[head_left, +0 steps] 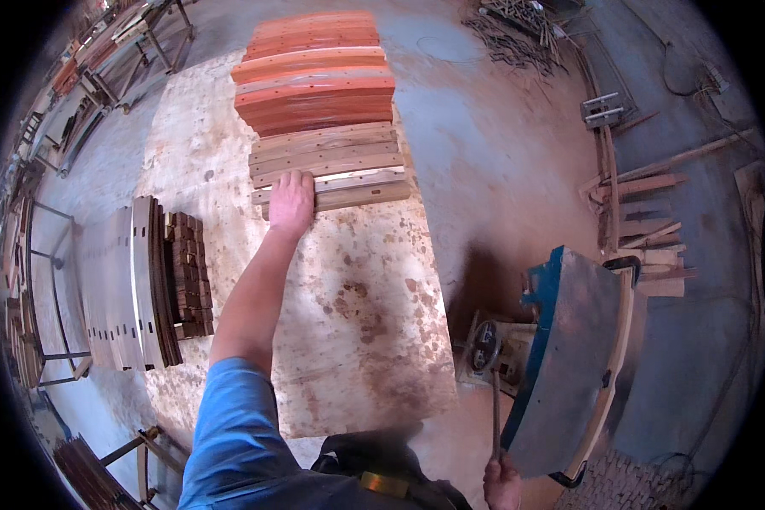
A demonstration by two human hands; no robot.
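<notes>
My left arm in a blue sleeve reaches forward over a worn, stained board. At its end, my left hand is closed over the left end of the nearest wooden slats, with its fingers over their upper edge. These brown slats stand side by side in a row, with small holes along their edges. Behind them the row goes on with orange-red slats. Low on the right, my right hand is closed around the lower end of a thin rod, beside a curved, metal-topped bench.
A machine with a round wheel stands left of the bench. Curved brown panels and short wooden blocks are stacked at left. Loose wood offcuts lie on the floor at right, and a pile of thin strips lies farther back.
</notes>
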